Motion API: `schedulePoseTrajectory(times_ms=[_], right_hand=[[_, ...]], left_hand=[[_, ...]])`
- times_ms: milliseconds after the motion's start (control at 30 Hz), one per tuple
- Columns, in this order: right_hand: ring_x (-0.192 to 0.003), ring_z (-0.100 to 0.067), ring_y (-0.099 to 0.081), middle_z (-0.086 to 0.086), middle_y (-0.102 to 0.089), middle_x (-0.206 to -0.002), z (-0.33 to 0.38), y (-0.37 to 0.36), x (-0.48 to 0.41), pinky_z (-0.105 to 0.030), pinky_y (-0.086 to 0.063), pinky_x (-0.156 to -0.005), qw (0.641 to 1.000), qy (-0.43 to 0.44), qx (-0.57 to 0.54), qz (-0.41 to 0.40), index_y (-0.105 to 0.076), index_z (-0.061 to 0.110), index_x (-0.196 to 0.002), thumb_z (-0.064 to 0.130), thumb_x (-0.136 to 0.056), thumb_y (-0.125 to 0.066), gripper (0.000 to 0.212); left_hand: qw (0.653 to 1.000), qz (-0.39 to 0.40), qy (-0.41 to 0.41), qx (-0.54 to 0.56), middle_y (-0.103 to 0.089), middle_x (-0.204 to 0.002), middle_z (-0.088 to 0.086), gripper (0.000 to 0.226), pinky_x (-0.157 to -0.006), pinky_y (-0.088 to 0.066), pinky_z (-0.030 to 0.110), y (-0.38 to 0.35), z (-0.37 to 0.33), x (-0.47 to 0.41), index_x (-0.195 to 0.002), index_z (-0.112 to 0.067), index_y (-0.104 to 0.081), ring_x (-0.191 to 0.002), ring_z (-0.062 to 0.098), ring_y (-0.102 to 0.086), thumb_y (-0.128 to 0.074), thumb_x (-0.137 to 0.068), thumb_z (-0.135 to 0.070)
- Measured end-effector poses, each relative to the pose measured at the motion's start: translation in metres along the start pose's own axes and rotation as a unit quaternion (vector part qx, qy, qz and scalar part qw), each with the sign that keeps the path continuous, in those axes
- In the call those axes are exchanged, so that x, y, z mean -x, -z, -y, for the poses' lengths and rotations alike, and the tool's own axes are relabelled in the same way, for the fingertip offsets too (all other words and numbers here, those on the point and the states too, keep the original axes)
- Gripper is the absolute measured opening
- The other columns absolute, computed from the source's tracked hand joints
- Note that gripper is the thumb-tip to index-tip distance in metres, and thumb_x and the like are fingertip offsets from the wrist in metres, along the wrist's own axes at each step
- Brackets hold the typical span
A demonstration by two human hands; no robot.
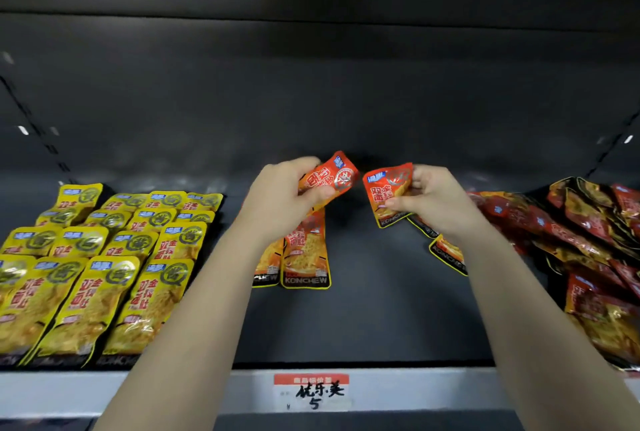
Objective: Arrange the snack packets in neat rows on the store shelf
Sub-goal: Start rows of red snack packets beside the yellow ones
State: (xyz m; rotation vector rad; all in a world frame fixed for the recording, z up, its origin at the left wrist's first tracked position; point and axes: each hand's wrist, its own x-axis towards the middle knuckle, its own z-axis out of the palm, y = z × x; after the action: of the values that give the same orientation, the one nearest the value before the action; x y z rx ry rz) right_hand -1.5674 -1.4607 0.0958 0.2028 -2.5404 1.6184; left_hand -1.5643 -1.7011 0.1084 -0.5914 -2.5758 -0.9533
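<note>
My left hand (282, 197) grips an orange snack packet (334, 176) above the dark shelf (374, 309), tilted to the right. My right hand (433, 200) pinches a second orange packet (386, 190) by its right edge, held nearly upright. Two orange packets (304, 254) lie flat on the shelf under my left hand. More orange packets (446, 250) lie partly hidden beneath my right wrist.
Yellow packets (86, 268) lie in neat rows on the left of the shelf. A loose heap of dark red packets (588, 250) fills the right side. A price tag (311, 392) sits on the grey front rail (69, 392). Another shelf hangs overhead.
</note>
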Motion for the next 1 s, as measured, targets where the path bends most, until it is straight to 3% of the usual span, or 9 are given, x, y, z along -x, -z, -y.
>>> schedulePoseTrajectory(times_ms=[133, 233, 367, 500, 633, 767, 900, 1000], right_hand=[[-0.085, -0.011, -0.067, 0.004, -0.071, -0.092, 0.015, -0.009, 0.004, -0.039, -0.054, -0.090, 0.992, 0.027, 0.120, 0.038, -0.063, 0.023, -0.100, 0.003, -0.089, -0.064, 0.023], [-0.090, -0.018, -0.068, -0.002, -0.072, -0.095, 0.030, -0.026, 0.016, -0.051, -0.051, -0.093, 0.994, 0.014, 0.084, 0.068, -0.063, 0.018, -0.101, 0.009, -0.095, -0.058, 0.013], [-0.096, -0.032, -0.068, -0.009, -0.072, -0.098, 0.048, -0.063, 0.035, -0.057, -0.051, -0.090, 0.995, 0.010, 0.037, 0.097, -0.065, 0.019, -0.101, 0.020, -0.087, -0.061, 0.014], [-0.084, -0.022, -0.071, -0.010, -0.073, -0.097, 0.061, -0.103, 0.046, -0.039, -0.057, -0.077, 0.987, -0.063, -0.102, 0.105, -0.052, 0.013, -0.125, -0.004, -0.088, -0.059, 0.041], [-0.081, -0.026, -0.072, -0.010, -0.073, -0.090, 0.062, -0.136, 0.050, -0.050, -0.058, -0.082, 0.991, -0.105, -0.041, 0.077, -0.046, 0.025, -0.120, -0.002, -0.079, -0.067, 0.054], [-0.074, -0.016, -0.071, -0.003, -0.071, -0.083, 0.063, -0.157, 0.054, -0.036, -0.059, -0.070, 0.989, -0.126, -0.071, 0.036, -0.044, 0.022, -0.125, -0.003, -0.080, -0.071, 0.059], [-0.083, -0.018, -0.070, -0.002, -0.068, -0.086, 0.057, -0.174, 0.060, -0.042, -0.058, -0.081, 0.995, -0.100, 0.023, -0.008, -0.046, 0.031, -0.123, 0.012, -0.073, -0.082, 0.064], [-0.084, -0.011, -0.067, 0.006, -0.066, -0.084, 0.059, -0.180, 0.066, -0.034, -0.057, -0.081, 0.993, -0.075, 0.071, -0.050, -0.049, 0.030, -0.124, 0.018, -0.073, -0.084, 0.063]], left_hand=[[0.994, -0.023, -0.016, -0.109, -0.062, -0.075, -0.005, 0.017, -0.068, -0.047, 0.040, 0.027, 0.019, 0.023, -0.091, -0.025, -0.060, -0.077, 0.029, -0.060, -0.066, -0.085, -0.040], [0.986, -0.052, -0.021, -0.157, -0.065, -0.093, 0.000, 0.027, -0.081, -0.046, 0.043, 0.041, 0.036, 0.043, -0.104, -0.023, -0.066, -0.089, 0.032, -0.064, -0.064, -0.084, -0.042], [0.970, -0.090, 0.015, -0.226, -0.067, -0.100, -0.003, 0.027, -0.086, -0.026, 0.038, 0.043, 0.050, 0.065, -0.106, -0.028, -0.068, -0.097, 0.028, -0.063, -0.070, -0.082, -0.039], [0.967, -0.091, 0.025, -0.237, -0.066, -0.102, -0.003, 0.025, -0.087, -0.023, 0.038, 0.049, 0.063, 0.070, -0.105, -0.029, -0.066, -0.101, 0.026, -0.061, -0.067, -0.083, -0.040], [0.960, -0.110, 0.005, -0.256, -0.065, -0.099, -0.003, 0.022, -0.083, -0.023, 0.037, 0.063, 0.074, 0.067, -0.103, -0.027, -0.066, -0.098, 0.027, -0.061, -0.066, -0.084, -0.040], [0.957, -0.127, -0.021, -0.262, -0.065, -0.088, -0.002, 0.022, -0.080, -0.022, 0.037, 0.064, 0.083, 0.068, -0.098, -0.024, -0.069, -0.086, 0.028, -0.063, -0.072, -0.080, -0.036], [0.959, -0.118, -0.026, -0.255, -0.068, -0.089, -0.002, 0.021, -0.081, -0.022, 0.037, 0.056, 0.092, 0.072, -0.095, -0.025, -0.070, -0.084, 0.028, -0.064, -0.075, -0.077, -0.035], [0.959, -0.104, -0.026, -0.262, -0.068, -0.088, -0.004, 0.019, -0.084, -0.022, 0.038, 0.056, 0.093, 0.074, -0.093, -0.027, -0.071, -0.086, 0.027, -0.062, -0.075, -0.077, -0.034]])
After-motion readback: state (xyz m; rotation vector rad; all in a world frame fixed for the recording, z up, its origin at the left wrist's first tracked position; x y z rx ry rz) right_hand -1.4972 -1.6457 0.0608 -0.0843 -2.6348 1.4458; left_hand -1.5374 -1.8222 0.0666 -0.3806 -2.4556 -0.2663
